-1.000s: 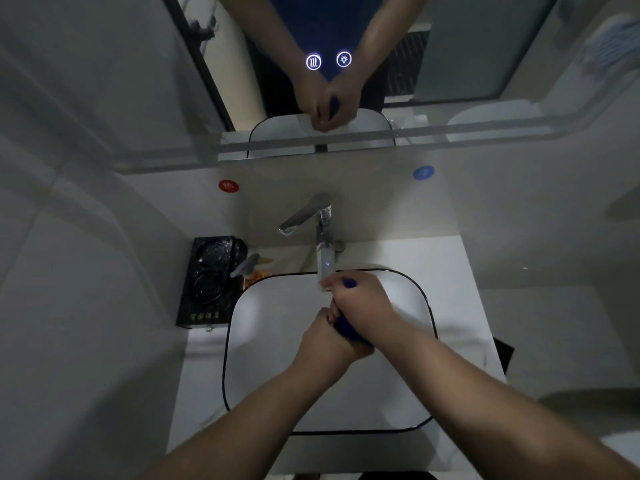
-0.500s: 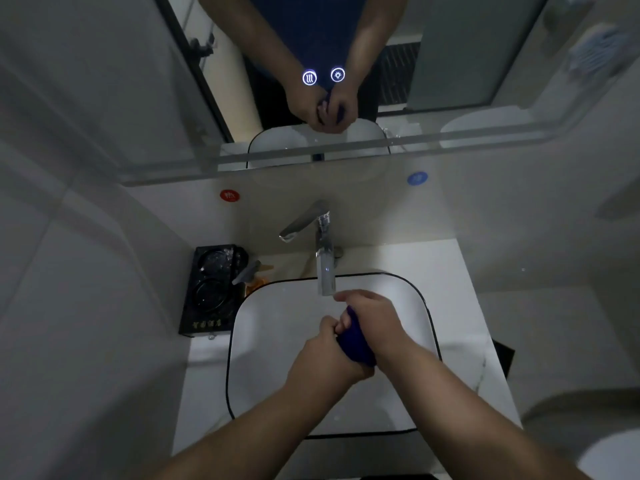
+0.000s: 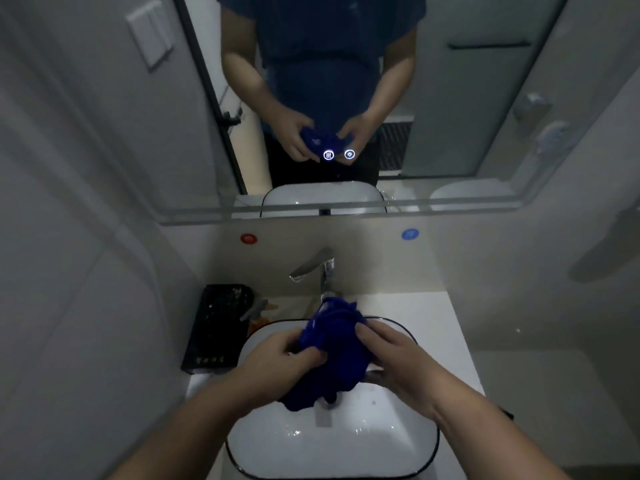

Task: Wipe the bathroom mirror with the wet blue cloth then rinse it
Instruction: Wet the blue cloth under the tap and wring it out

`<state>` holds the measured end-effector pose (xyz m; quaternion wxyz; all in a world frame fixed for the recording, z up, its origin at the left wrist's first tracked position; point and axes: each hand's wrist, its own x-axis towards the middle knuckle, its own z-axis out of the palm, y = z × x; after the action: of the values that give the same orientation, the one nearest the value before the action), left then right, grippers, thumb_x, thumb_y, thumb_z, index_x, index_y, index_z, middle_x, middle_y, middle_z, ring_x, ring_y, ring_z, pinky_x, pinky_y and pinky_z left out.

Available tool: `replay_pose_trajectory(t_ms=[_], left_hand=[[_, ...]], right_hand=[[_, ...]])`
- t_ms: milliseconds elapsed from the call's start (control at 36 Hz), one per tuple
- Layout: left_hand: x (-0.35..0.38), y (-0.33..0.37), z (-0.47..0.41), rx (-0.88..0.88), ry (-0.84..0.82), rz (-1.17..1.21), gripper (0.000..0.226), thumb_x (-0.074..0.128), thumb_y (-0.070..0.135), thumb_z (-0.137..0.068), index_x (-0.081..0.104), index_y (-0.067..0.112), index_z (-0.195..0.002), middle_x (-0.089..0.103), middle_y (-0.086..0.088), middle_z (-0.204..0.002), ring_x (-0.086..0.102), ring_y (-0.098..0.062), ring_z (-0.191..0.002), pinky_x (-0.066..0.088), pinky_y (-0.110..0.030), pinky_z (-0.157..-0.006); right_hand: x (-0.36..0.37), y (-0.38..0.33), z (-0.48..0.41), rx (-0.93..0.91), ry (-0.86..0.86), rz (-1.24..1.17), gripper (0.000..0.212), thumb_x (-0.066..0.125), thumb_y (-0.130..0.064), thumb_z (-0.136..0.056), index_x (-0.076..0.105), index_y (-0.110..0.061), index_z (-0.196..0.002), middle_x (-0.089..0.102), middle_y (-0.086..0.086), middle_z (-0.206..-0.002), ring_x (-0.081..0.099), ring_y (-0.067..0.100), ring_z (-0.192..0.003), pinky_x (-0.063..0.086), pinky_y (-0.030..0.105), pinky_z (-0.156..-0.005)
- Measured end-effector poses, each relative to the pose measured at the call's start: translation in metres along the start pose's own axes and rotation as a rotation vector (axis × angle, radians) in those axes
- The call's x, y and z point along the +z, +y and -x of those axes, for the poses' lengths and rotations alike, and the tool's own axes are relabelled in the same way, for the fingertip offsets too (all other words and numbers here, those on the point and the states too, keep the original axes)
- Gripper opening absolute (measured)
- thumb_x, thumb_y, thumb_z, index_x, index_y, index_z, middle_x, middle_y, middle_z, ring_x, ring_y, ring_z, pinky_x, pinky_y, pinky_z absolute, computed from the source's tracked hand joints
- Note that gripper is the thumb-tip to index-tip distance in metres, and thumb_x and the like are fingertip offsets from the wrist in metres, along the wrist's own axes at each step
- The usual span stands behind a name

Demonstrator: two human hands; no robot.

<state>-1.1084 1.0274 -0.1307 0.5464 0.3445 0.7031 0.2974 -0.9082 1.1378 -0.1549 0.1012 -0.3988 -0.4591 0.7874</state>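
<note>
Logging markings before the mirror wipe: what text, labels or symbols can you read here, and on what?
No words are legible.
Mirror, lit touch icon: three wavy lines, no text.
Mirror, second lit icon: too small to tell.
Red round sticker on the wall: blurred.
Blue round sticker on the wall: blurred.
Black tray, white front print: too small.

A black tray (image 3: 214, 327) stands on the white table (image 3: 415, 306) to the left of the faucet (image 3: 317, 268). On the wall above sit a red sticker (image 3: 248, 239) and a blue sticker (image 3: 410, 234). A light switch (image 3: 150, 38) hangs on the left wall.
</note>
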Motion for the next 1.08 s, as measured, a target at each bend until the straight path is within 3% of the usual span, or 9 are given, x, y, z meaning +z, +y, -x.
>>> replay_pose_trajectory(t_ms=[56, 167, 250, 389, 472, 556, 833, 1000, 1083], left_hand=[[-0.007, 0.005, 0.009, 0.013, 0.038, 0.058, 0.018, 0.063, 0.031, -0.106, 0.068, 0.032, -0.123, 0.078, 0.002, -0.117, 0.078, -0.021, -0.104, 0.065, -0.043, -0.096], [-0.009, 0.014, 0.023, 0.072, 0.139, 0.223, 0.024, 0.055, 0.034, -0.109, 0.070, 0.021, -0.122, 0.079, -0.009, -0.107, 0.075, -0.027, -0.088, 0.061, -0.048, -0.085], [-0.006, 0.019, 0.026, 0.113, 0.280, 0.259, 0.025, 0.056, 0.039, -0.108, 0.069, 0.021, -0.121, 0.081, -0.007, -0.097, 0.076, -0.023, -0.083, 0.062, -0.049, -0.086], [0.021, 0.029, 0.033, 0.185, 0.268, 0.279, 0.034, 0.072, 0.044, -0.099, 0.061, 0.034, -0.129, 0.080, 0.006, -0.115, 0.078, -0.017, -0.106, 0.062, -0.049, -0.101], [0.038, 0.032, 0.031, 0.195, 0.221, 0.327, 0.040, 0.077, 0.034, -0.098, 0.060, 0.032, -0.134, 0.079, 0.008, -0.118, 0.078, -0.018, -0.111, 0.063, -0.049, -0.100], [0.039, 0.035, 0.027, 0.149, 0.189, 0.374, 0.046, 0.081, 0.027, -0.095, 0.060, 0.028, -0.136, 0.078, 0.001, -0.124, 0.078, -0.024, -0.112, 0.065, -0.049, -0.097], [0.061, 0.046, 0.030, 0.124, 0.228, 0.463, 0.025, 0.069, 0.038, -0.102, 0.067, 0.030, -0.125, 0.084, 0.007, -0.103, 0.082, -0.015, -0.094, 0.069, -0.043, -0.079], [0.050, 0.034, 0.021, 0.121, 0.356, 0.154, 0.032, 0.052, 0.035, -0.112, 0.078, 0.019, -0.103, 0.080, -0.004, -0.095, 0.076, -0.026, -0.095, 0.065, -0.045, -0.081], [0.050, 0.021, 0.016, 0.256, 0.425, -0.100, 0.031, 0.054, 0.033, -0.110, 0.077, 0.029, -0.091, 0.076, 0.001, -0.089, 0.070, -0.011, -0.084, 0.057, -0.031, -0.074]], right_hand=[[0.005, -0.010, 0.006, -0.006, 0.012, -0.087, 0.032, 0.052, -0.026, -0.113, 0.070, -0.009, -0.133, 0.077, 0.018, -0.125, 0.073, 0.040, -0.119, 0.062, 0.058, -0.100], [0.002, -0.024, 0.017, -0.091, 0.234, -0.182, 0.032, 0.051, -0.021, -0.110, 0.072, -0.003, -0.127, 0.066, 0.016, -0.082, 0.072, 0.034, -0.082, 0.064, 0.042, -0.075], [0.005, -0.036, 0.034, -0.189, 0.253, 0.019, 0.036, 0.058, -0.041, -0.108, 0.078, -0.013, -0.116, 0.071, 0.011, -0.087, 0.076, 0.027, -0.085, 0.065, 0.042, -0.084], [0.026, -0.042, 0.053, -0.273, 0.187, 0.459, 0.036, 0.075, -0.061, -0.084, 0.070, -0.041, -0.114, 0.080, -0.010, -0.102, 0.079, 0.017, -0.092, 0.066, 0.038, -0.084], [0.022, -0.042, 0.051, -0.354, 0.287, 0.418, 0.004, 0.068, -0.036, -0.101, 0.071, -0.034, -0.101, 0.078, -0.010, -0.090, 0.075, 0.010, -0.085, 0.062, 0.031, -0.081], [0.011, -0.042, 0.056, -0.329, 0.303, 0.422, 0.016, 0.061, -0.016, -0.103, 0.072, -0.024, -0.096, 0.075, -0.009, -0.080, 0.068, 0.006, -0.076, 0.054, 0.019, -0.070], [-0.017, -0.037, 0.061, -0.321, 0.413, 0.459, 0.031, 0.048, -0.013, -0.106, 0.077, -0.023, -0.099, 0.080, 0.002, -0.094, 0.074, 0.026, -0.095, 0.058, 0.053, -0.094], [-0.034, -0.039, 0.066, -0.355, 0.471, 0.402, 0.044, 0.049, -0.018, -0.110, 0.078, -0.050, -0.100, 0.081, -0.014, -0.099, 0.076, 0.012, -0.098, 0.062, 0.044, -0.092], [-0.037, -0.039, 0.069, -0.338, 0.468, 0.478, 0.033, 0.051, -0.017, -0.107, 0.078, -0.036, -0.101, 0.080, -0.008, -0.096, 0.074, 0.013, -0.094, 0.061, 0.040, -0.088]])
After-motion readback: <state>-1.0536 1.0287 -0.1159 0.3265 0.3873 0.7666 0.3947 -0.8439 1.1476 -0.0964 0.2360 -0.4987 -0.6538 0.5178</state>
